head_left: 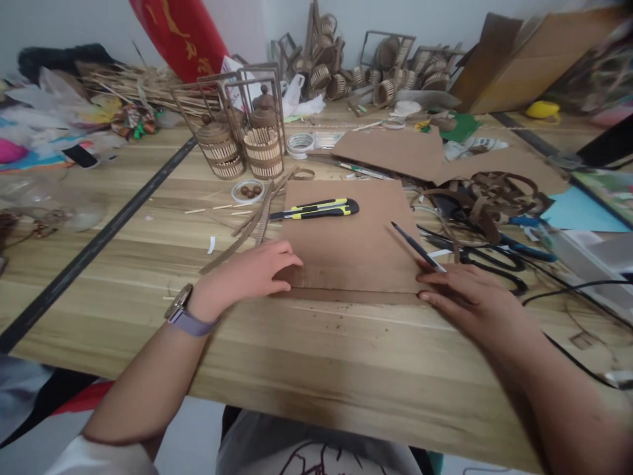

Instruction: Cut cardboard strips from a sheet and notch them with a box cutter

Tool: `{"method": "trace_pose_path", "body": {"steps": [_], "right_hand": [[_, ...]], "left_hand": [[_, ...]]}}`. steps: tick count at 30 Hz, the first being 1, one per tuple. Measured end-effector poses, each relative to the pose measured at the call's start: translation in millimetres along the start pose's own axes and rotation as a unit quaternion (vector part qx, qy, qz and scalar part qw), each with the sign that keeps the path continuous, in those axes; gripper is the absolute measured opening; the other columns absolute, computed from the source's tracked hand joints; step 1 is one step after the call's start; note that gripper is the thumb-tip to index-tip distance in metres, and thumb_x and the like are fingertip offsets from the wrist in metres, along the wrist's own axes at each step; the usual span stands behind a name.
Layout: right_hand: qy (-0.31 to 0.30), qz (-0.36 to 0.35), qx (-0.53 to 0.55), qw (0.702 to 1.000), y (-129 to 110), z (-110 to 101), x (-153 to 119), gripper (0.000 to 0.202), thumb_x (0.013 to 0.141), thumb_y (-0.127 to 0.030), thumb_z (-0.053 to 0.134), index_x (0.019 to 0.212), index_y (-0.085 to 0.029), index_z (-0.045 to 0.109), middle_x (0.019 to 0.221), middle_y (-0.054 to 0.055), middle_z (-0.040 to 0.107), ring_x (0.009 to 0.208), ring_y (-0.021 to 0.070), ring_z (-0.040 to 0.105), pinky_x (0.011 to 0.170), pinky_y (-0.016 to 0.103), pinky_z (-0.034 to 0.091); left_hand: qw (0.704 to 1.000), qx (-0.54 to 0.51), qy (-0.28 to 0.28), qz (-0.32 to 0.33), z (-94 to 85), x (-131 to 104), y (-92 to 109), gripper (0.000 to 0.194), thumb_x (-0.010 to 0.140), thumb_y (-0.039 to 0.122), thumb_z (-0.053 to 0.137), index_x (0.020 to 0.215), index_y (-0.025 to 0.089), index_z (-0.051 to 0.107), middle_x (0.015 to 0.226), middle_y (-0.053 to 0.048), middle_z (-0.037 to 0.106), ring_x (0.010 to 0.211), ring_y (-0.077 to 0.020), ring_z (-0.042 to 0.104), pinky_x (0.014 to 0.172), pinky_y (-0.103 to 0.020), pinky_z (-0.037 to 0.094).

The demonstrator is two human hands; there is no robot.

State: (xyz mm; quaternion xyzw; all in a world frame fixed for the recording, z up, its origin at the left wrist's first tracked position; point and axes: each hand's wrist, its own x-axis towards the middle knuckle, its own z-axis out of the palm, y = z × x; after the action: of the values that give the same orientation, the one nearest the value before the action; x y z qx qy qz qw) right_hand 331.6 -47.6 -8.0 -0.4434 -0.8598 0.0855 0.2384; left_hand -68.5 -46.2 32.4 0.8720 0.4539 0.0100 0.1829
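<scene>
A brown cardboard sheet (346, 247) lies flat on the table, with a narrow strip along its near edge marked off by a dark line. My left hand (252, 270) rests at the sheet's left side, thumb and fingers apart. At the right edge, my right hand (469, 300) holds a dark pen (415, 244) pointing up and to the left; its fingertips touch the cardboard's near right corner. A yellow and black utility knife (319, 209) lies across the upper left of the sheet.
Brown strips (247, 227) and a tape roll with beads (248, 192) lie to the left. Small slatted baskets in frames (240, 142) stand behind. Scissors (494, 264), cables and coiled strips (504, 194) crowd the right; another cardboard piece (390, 152) lies farther back.
</scene>
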Motion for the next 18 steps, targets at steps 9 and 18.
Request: {"method": "trace_pose_path", "body": {"steps": [9,18], "right_hand": [[0.019,-0.023,0.012,0.999,2.5,1.8,-0.5,0.018,0.091,-0.048,0.061,0.098,-0.034,0.071,0.098,0.004,0.078,0.091,0.0309,0.071,0.081,0.049,0.055],[0.001,-0.006,0.013,1.0,2.6,-4.0,-2.9,0.018,0.09,-0.045,0.063,0.097,-0.032,0.073,0.101,0.005,0.077,0.092,0.0285,0.072,0.084,0.047,0.056]], "left_hand": [[0.999,0.003,-0.032,-0.024,-6.3,-6.3,0.4,0.041,0.085,0.018,0.065,0.126,0.022,0.061,0.12,-0.006,0.057,0.112,-0.0235,0.059,0.096,-0.035,0.045],[0.998,0.042,-0.031,-0.02,-8.2,-5.5,6.4,0.039,0.083,0.016,0.067,0.121,0.021,0.063,0.116,-0.006,0.06,0.118,-0.0272,0.053,0.101,-0.039,0.043]]}}
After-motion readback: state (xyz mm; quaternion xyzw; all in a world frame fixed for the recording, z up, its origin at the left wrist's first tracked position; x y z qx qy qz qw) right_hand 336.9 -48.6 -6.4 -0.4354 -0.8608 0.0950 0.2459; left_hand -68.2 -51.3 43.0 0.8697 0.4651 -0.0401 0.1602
